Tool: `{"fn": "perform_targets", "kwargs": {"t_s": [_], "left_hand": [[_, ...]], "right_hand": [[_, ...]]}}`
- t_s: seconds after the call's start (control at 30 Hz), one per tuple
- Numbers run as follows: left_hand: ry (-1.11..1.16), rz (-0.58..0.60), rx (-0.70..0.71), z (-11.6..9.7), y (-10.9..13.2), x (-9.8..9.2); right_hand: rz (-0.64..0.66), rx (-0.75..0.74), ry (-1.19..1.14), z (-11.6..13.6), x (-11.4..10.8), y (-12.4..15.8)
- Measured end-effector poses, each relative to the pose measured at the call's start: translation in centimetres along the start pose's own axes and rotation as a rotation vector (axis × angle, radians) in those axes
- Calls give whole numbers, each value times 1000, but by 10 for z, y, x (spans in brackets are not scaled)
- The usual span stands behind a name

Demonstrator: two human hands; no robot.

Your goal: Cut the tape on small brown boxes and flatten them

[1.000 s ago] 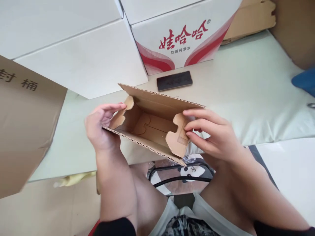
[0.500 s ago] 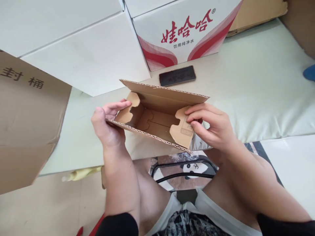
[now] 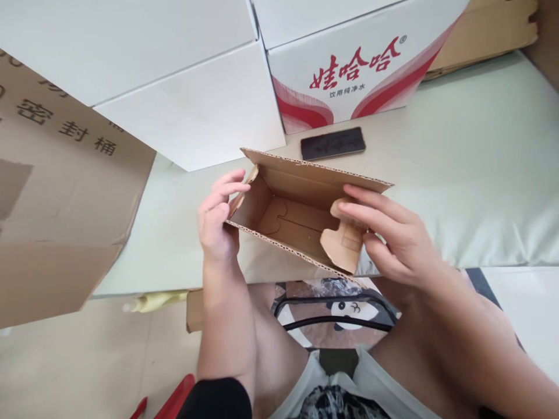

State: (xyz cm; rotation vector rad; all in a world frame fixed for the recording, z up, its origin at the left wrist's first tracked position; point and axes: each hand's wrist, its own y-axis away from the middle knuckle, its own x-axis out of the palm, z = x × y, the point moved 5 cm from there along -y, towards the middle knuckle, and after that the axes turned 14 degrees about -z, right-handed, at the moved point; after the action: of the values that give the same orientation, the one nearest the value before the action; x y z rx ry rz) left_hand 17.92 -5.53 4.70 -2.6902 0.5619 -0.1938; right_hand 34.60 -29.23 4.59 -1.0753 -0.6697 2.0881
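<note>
A small brown cardboard box (image 3: 305,224) is held in front of me with its top flaps up and its inside showing. Interlocked bottom flaps are visible within it. My left hand (image 3: 220,212) grips the box's left end, thumb and fingers around the edge by the left end flap (image 3: 244,195). At the other end my right hand (image 3: 388,233) has its fingers on the notched right end flap (image 3: 347,244) and along the far wall. That flap leans inward over the opening, while the left one stands nearly upright.
A black phone (image 3: 334,144) lies on the pale green table cover (image 3: 471,174) beyond the box. White cartons (image 3: 187,110) and a red-and-white printed carton (image 3: 349,81) stand behind. On the left is a large brown carton (image 3: 65,192). A black metal bar (image 3: 336,299) shows below.
The left end flap has swung outward from over the opening, uncovering more of the inside. My right fingers have shifted on the right flap. The view has moved slightly left.
</note>
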Motion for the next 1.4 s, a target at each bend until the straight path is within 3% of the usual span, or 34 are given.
{"fn": "perform_targets", "kwargs": {"t_s": [0.1,0.2,0.5,0.57,0.7,0.77,0.83,0.9,1.0,1.17,1.4], "left_hand": [[-56,144,92,-1,-4,-5],[-95,213,123,-1,-6,-9],[-66,134,-4,-2,3,5],[-64,68,-48,0,4,7],[-109,-26,-68,6,5,7],[-112,-50,-37,7,4,7],[-134,-70,19,7,2,6],[-195,-71,72,6,1,5],[-300,-17,97,6,0,6],[-360,63,0,9,1,7],[-283,-50,-191,22,-2,-2]], "right_hand": [[149,-44,152,11,-3,1],[203,-40,220,19,-7,1],[241,37,222,14,-2,0],[156,64,128,13,-6,-1],[-381,206,-157,3,-29,1],[-473,313,-223,-8,-29,5],[-319,358,-283,-14,-17,6],[-143,311,-331,-15,-5,5],[-43,183,-353,-11,1,3],[20,183,-306,-13,2,4],[-107,425,-317,-33,4,15]]}}
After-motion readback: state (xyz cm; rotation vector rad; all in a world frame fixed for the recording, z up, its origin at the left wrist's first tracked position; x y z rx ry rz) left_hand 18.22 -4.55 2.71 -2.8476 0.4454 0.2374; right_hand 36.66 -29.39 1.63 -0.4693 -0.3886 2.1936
